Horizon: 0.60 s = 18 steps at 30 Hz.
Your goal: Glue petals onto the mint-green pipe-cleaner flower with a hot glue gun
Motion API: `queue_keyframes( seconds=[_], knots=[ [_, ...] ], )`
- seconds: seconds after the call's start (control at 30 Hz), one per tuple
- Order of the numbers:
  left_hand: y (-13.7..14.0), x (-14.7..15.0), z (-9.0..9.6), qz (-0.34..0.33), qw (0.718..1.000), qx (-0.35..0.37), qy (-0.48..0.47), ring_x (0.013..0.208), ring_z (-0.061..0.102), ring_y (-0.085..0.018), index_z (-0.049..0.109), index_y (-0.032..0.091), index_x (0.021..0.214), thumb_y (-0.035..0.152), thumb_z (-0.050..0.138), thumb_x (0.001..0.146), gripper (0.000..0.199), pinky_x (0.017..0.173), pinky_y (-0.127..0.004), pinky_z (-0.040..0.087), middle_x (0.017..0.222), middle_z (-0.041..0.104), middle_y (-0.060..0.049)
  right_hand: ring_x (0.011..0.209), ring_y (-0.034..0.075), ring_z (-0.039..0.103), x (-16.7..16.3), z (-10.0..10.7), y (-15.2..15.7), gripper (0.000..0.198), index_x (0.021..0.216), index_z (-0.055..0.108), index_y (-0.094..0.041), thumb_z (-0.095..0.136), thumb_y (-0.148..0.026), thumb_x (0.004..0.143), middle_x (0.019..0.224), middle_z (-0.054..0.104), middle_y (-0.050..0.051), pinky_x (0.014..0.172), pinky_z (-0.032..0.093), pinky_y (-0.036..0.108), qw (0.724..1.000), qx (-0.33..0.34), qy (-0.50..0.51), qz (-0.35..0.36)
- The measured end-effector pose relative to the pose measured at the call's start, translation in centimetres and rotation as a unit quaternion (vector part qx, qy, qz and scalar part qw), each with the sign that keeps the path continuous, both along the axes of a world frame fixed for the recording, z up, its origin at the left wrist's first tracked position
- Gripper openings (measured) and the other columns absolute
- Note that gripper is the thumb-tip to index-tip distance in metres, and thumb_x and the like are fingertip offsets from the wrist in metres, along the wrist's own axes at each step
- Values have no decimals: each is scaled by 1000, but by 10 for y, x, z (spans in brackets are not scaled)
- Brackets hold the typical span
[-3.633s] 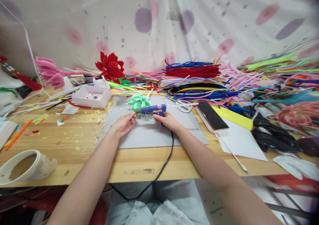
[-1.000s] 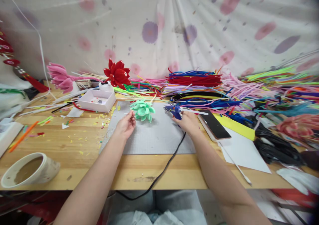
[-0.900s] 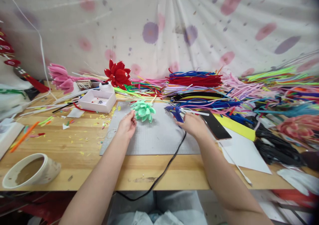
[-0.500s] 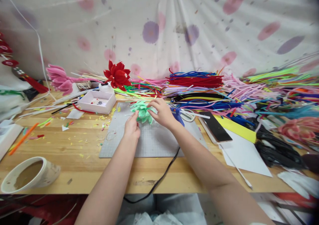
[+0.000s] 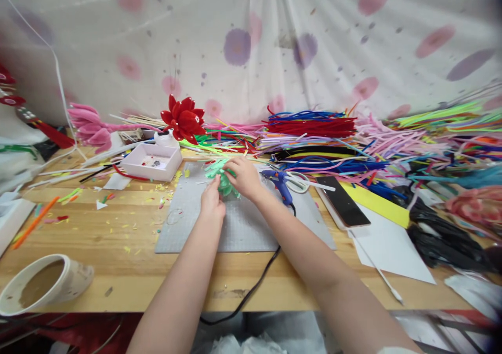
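Observation:
A mint-green flower with several petals, made of fuzzy pipe cleaners by its look, is between my two hands above the grey cutting mat. My left hand grips its near left side, thumb and fingers closed. From the right, my right hand pinches petals at the flower's upper right, with fingers bent and partly covering it. Just right of that hand, a blue glue gun lies on the mat, its black cord running toward the table's front edge.
A white tray and a red flower stand behind on the left. Bundles of pipe cleaners line the back. To the right lie a phone and paper. A cup of brown liquid stands front left.
My right hand has shifted a little left over the flower, and its forearm now uncovers the glue gun. My left hand has moved slightly right. The view has shifted a little.

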<state>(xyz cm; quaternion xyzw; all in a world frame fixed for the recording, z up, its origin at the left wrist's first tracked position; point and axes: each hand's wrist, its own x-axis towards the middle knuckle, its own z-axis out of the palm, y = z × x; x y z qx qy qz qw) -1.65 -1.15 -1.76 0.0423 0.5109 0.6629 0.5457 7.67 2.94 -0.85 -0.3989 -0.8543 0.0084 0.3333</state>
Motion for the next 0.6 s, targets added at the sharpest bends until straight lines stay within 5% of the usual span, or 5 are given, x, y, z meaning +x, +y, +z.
queue_keyframes(
  seconds=[0.6],
  knots=[
    [4, 3, 3, 13, 997, -62, -49, 39, 31, -3, 49, 16, 62, 21, 65, 73, 20, 44, -18, 27, 45, 39, 8, 93, 20, 50, -5, -13, -2, 14, 85, 66, -19, 53, -17, 80, 95, 64, 7, 86, 40, 35, 996, -5, 86, 5]
  ],
)
